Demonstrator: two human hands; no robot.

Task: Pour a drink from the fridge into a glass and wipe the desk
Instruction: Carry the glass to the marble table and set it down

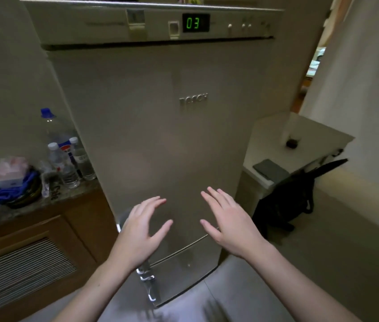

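A tall silver fridge (160, 126) fills the middle of the head view, its doors closed and a green "03" on the display at the top. Both my hands hover in front of its lower part with fingers spread and nothing in them: my left hand (140, 231) near the metal door handle (147, 282), my right hand (228, 224) to its right. At the right stands a white desk (276, 145) with a glass (291, 135) that has a dark base and a dark grey cloth (269, 170) near its front edge.
A wooden cabinet with a stone counter (44, 205) stands at the left, carrying several plastic bottles (67, 156), a tissue box and a blue bag. A black chair (286, 201) sits under the desk. A white wall and doorway are at the right.
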